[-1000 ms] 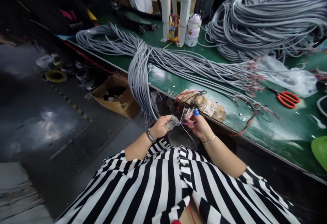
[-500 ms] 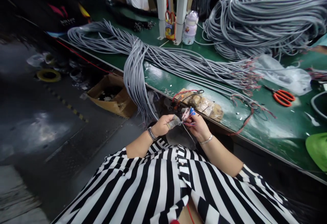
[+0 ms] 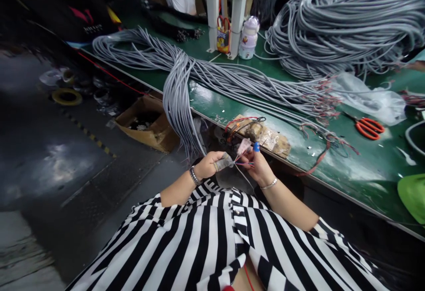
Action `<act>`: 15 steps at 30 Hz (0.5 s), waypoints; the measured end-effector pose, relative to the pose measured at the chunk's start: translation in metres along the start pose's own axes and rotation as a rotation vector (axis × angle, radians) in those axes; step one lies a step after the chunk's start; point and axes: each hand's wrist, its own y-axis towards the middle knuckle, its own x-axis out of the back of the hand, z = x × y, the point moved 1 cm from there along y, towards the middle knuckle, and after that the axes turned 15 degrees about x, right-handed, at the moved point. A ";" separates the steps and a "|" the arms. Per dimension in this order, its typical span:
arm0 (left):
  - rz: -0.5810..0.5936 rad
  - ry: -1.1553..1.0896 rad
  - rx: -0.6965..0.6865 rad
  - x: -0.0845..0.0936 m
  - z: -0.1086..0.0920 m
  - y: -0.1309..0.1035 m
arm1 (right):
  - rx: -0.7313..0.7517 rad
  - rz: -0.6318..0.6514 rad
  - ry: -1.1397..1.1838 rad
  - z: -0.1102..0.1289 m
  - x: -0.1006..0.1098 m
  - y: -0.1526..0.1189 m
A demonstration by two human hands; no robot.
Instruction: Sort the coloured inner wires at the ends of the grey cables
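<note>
Above my lap, close to the green table's edge, my left hand (image 3: 212,163) is closed, its covered fingertips pinching the end of a thin grey cable (image 3: 245,177). To its right, my right hand (image 3: 260,167) is closed around thin red and blue wires (image 3: 246,163) that fan out of that end. A blue cover sits on one right-hand digit, raised beside a small pinkish-white piece (image 3: 244,146). Whether that piece is gripped or only lies against the fingers is too small to tell. The fingertips of both hands are nearly touching.
Long grey cables (image 3: 226,76) lie across the green table (image 3: 212,105), some hanging over its edge. A wrapped block (image 3: 265,137) sits at the edge. Orange-handled scissors (image 3: 369,128), a bottle (image 3: 249,38) and a large coil (image 3: 332,25) lie beyond. A cardboard box (image 3: 146,127) stands below.
My left hand has shifted very slightly left. The blue-covered digit of my right hand has lifted away from the pinkish-white piece and wires. The view has moved slightly.
</note>
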 end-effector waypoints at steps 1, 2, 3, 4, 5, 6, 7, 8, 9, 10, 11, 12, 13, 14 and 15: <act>0.007 0.009 -0.001 0.002 0.001 -0.008 | -0.008 -0.008 -0.008 -0.001 0.003 -0.001; 0.016 0.023 -0.001 0.003 0.001 -0.016 | -0.015 -0.022 -0.013 -0.002 0.005 -0.002; 0.027 0.047 -0.001 0.005 0.003 -0.024 | -0.024 -0.036 -0.013 -0.003 0.008 -0.002; 0.040 0.082 -0.003 0.007 0.004 -0.032 | -0.035 -0.046 -0.012 -0.004 0.011 -0.003; 0.044 0.131 -0.006 0.009 0.007 -0.039 | -0.046 -0.051 -0.014 -0.004 0.013 -0.004; 0.032 0.199 -0.004 0.011 0.011 -0.044 | -0.053 -0.055 -0.020 -0.005 0.015 -0.005; -0.005 0.287 0.005 0.013 0.016 -0.048 | -0.055 -0.058 -0.031 -0.006 0.017 -0.006; -0.068 0.391 0.019 0.016 0.022 -0.050 | -0.056 -0.057 -0.047 -0.007 0.018 -0.007; -0.148 0.501 0.037 0.019 0.029 -0.050 | -0.053 -0.054 -0.067 -0.007 0.020 -0.008; -0.228 0.609 0.057 0.021 0.036 -0.049 | -0.047 -0.050 -0.092 -0.007 0.021 -0.010; -0.293 0.701 0.076 0.023 0.042 -0.048 | -0.038 -0.045 -0.122 -0.006 0.023 -0.011; -0.339 0.770 0.090 0.025 0.048 -0.046 | -0.026 -0.038 -0.159 -0.005 0.025 -0.013; -0.376 0.813 0.099 0.027 0.053 -0.045 | -0.009 -0.030 -0.201 -0.003 0.026 -0.015; -0.411 0.834 0.104 0.029 0.057 -0.045 | 0.014 -0.024 -0.248 -0.001 0.028 -0.017; -0.449 0.838 0.104 0.031 0.059 -0.044 | 0.045 -0.014 -0.298 0.003 0.030 -0.020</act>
